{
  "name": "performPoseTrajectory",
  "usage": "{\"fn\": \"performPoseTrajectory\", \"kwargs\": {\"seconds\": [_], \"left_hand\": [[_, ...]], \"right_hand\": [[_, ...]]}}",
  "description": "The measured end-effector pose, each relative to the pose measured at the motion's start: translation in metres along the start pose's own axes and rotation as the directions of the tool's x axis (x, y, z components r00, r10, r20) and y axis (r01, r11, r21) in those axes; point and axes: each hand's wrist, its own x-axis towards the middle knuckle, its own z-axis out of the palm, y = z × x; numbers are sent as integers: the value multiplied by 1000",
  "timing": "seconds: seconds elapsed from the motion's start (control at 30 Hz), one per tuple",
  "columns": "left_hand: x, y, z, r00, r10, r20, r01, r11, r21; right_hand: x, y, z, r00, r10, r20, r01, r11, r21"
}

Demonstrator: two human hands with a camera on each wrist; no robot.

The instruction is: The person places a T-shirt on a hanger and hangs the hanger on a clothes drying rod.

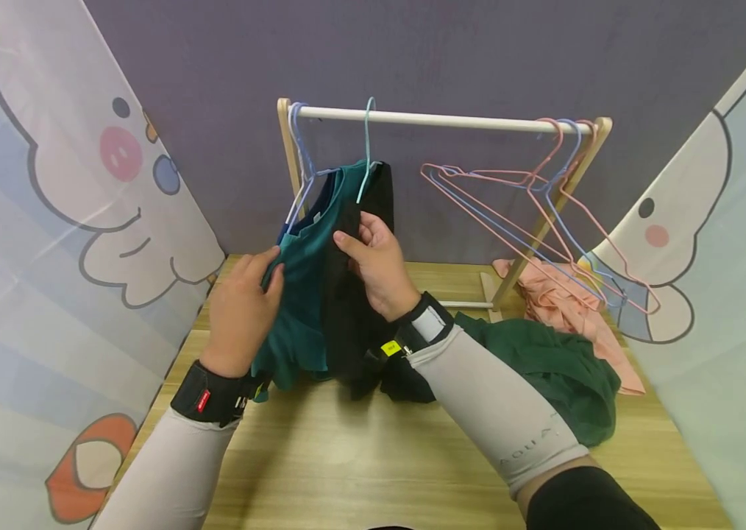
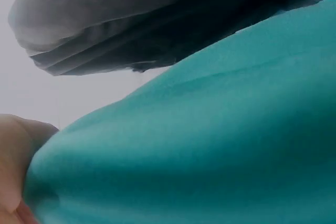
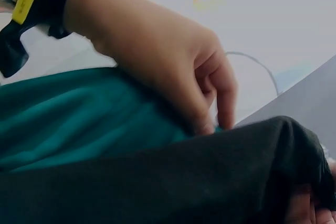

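Black soft-cloth garment [image 1: 346,316], hanging towards the left of the rack, is pinched near its top edge by the person's right hand [image 1: 379,265], thumb against curled fingers; the left hand [image 1: 240,309] grips the shoulder of the short teal cloth top [image 1: 300,287] just beside it; above them a slim light-blue hanger [image 1: 368,132] hooks over the round white rail [image 1: 452,120] (how its arms sit inside the black cloth, I can't tell from where I stand). I'd say the step in hand is straightening clothes on their hangers; the next move seems to call for settling the black cloth evenly before letting go. Farther along, thin pink and blue hangers [image 1: 560,136] hang bare by the pale wooden post [image 1: 510,283]; below, a dark-green cloth heap [image 1: 545,368] and a crumpled pink cloth [image 1: 538,294] lie on the yellowish wood-grain table [image 1: 320,456]; behind rises a grey-purple wall [image 1: 452,59], with cartoon-printed pale curtains [image 1: 15,221] at either side.
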Motion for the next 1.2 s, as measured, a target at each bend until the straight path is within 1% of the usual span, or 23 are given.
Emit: {"fn": "performPoseTrajectory", "kwargs": {"seconds": [0.2, 0.37, 0.53, 0.63, 0.77, 0.87, 0.93, 1.03, 1.1, 1.17, 1.2], "left_hand": [[-2, 0, 1, 1000, 3, -7, -3, 1000, -2], [-4, -2, 2, 1000, 6, -14, -6, 1000, 3], [-6, -3, 2, 1000, 3, -28, -3, 1000, 6], [-6, -4, 2, 999, 6, -32, -6, 1000, 6], [-6, -4, 3, 999, 14, -37, -14, 1000, 10], [-6, -5, 3, 999, 19, -42, -18, 1000, 13], [-6, -5, 4, 999, 20, -41, -19, 1000, 13], [-6, -6, 4, 999, 21, -35, -21, 1000, 14], [-5, -6, 4, 999, 22, -29, -21, 1000, 14], [-4, -5, 4, 1000, 21, -22, -20, 1000, 16], [-4, -5, 4, 1000, 20, -19, -19, 1000, 16]], "right_hand": [[-2, 12, -6, 1000, 2, 22, -1, 998, -65], [-5, 16, -11, 999, 6, 53, 1, 991, -135], [-6, 17, -16, 997, 21, 75, -6, 982, -186], [-6, 17, -20, 996, 21, 91, -3, 982, -187], [-10, 14, -29, 990, 21, 137, 5, 981, -192], [-16, 9, -41, 983, 22, 181, 22, 972, -235], [-23, 4, -52, 979, 14, 206, 47, 957, -285], [-32, -4, -75, 973, -13, 229, 99, 926, -365], [-38, -10, -95, 973, -38, 227, 137, 890, -436], [-44, -17, -117, 977, -36, 208, 139, 851, -507], [-48, -21, -129, 980, -36, 195, 139, 826, -547]]}}
